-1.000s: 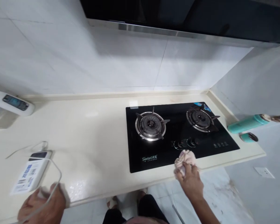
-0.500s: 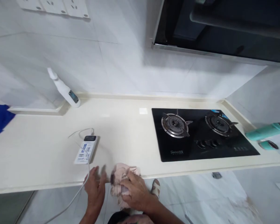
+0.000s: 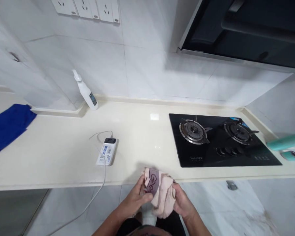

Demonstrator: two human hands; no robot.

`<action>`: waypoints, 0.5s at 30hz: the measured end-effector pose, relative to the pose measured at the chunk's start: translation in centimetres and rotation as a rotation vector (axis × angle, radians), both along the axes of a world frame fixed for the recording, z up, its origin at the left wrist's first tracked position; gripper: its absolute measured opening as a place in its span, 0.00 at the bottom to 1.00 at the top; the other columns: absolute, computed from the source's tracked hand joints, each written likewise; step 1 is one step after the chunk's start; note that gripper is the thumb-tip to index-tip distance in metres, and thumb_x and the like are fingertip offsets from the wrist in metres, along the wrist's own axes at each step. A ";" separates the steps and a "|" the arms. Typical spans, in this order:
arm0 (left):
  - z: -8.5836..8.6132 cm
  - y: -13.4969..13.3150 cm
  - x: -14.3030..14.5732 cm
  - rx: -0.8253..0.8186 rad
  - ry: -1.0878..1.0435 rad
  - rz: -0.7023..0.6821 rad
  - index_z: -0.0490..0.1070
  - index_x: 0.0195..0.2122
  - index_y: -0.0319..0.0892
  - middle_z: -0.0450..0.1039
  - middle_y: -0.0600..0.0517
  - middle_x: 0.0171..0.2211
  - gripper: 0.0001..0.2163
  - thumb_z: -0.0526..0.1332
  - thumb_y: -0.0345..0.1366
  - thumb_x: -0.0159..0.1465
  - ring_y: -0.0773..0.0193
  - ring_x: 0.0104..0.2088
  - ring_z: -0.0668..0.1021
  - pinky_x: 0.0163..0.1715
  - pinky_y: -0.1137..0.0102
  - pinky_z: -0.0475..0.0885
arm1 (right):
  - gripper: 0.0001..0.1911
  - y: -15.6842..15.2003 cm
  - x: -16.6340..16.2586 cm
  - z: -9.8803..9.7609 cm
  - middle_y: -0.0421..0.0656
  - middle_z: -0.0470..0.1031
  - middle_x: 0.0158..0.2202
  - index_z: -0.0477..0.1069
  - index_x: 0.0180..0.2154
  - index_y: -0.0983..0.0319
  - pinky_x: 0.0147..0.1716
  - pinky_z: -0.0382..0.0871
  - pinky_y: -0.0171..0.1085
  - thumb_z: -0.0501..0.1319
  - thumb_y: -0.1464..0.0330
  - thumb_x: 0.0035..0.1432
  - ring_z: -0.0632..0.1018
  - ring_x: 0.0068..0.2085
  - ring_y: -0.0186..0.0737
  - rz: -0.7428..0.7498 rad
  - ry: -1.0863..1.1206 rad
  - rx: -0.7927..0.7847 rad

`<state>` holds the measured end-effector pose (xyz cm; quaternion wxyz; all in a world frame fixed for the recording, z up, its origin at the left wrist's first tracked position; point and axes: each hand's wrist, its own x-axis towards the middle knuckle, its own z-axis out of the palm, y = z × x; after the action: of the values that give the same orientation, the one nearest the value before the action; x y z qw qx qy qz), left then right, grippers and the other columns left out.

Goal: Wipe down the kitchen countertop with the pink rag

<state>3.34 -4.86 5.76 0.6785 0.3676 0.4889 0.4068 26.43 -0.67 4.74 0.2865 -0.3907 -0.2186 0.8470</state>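
Observation:
A crumpled pink cloth (image 3: 164, 196) with a purple lettered band hangs at the counter's front edge, gripped from both sides. My left hand (image 3: 137, 196) pinches its left side, thumb across the band. At the right side of the cloth, my right hand (image 3: 183, 202) has its fingers closed on the fabric, some of them hidden behind it. The cream countertop (image 3: 137, 144) stretches out beyond both hands. To the left of my left hand lies a white power bank (image 3: 106, 154) with a white cable (image 3: 98, 186) running off over the edge.
A black two-burner gas stove (image 3: 211, 154) is set into the counter at right, under a dark range hood (image 3: 236, 36). A white spray bottle (image 3: 87, 93) leans by the wall. Blue cloth (image 3: 12, 126) lies far left; a teal cylinder (image 3: 286, 141) rests far right.
My left hand has come off the counter edge and taken hold of the cloth. The cloth, earlier under my right hand alone, is lifted between both hands. The view has shifted left.

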 end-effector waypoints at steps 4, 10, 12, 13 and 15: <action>0.0 1.2 1.4 -0.024 -0.003 0.008 0.75 0.50 0.43 0.79 0.49 0.44 0.30 0.74 0.60 0.57 0.57 0.44 0.78 0.48 0.64 0.73 | 0.38 -0.6 0.7 0.3 0.49 0.86 0.48 0.82 0.52 0.57 0.62 0.71 0.54 0.65 0.35 0.56 0.82 0.57 0.59 -0.020 -0.133 0.064; 0.0 0.4 2.2 -0.123 -0.009 0.043 0.69 0.47 0.46 0.72 0.57 0.34 0.31 0.72 0.64 0.56 0.65 0.33 0.73 0.37 0.69 0.68 | 0.46 -0.7 4.4 0.0 0.51 0.75 0.66 0.71 0.67 0.51 0.64 0.68 0.57 0.58 0.30 0.59 0.74 0.68 0.56 0.113 -0.163 0.261; 0.5 0.5 2.4 -0.150 -0.017 0.024 0.67 0.48 0.47 0.69 0.59 0.32 0.32 0.73 0.64 0.56 0.67 0.30 0.70 0.34 0.71 0.65 | 0.45 -0.6 4.6 -0.1 0.52 0.74 0.67 0.70 0.67 0.52 0.68 0.64 0.56 0.66 0.35 0.58 0.71 0.70 0.56 0.173 -0.231 0.366; 0.8 0.6 2.5 -0.156 -0.023 0.008 0.66 0.49 0.47 0.68 0.60 0.31 0.31 0.73 0.63 0.56 0.68 0.30 0.69 0.34 0.71 0.63 | 0.44 -0.6 4.6 -0.1 0.52 0.75 0.66 0.71 0.67 0.54 0.69 0.63 0.55 0.68 0.37 0.57 0.71 0.70 0.56 0.192 -0.263 0.393; 1.5 1.0 2.4 -0.159 -0.042 -0.027 0.66 0.49 0.48 0.68 0.60 0.33 0.30 0.74 0.61 0.57 0.69 0.30 0.69 0.34 0.71 0.63 | 0.43 -0.7 4.4 -0.5 0.52 0.78 0.62 0.72 0.65 0.55 0.68 0.65 0.56 0.72 0.41 0.56 0.75 0.66 0.56 0.192 -0.285 0.398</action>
<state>5.77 -3.89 7.29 0.7210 0.3104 0.5005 0.3650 30.81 -1.35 4.25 0.2424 -0.4194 -0.4550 0.7472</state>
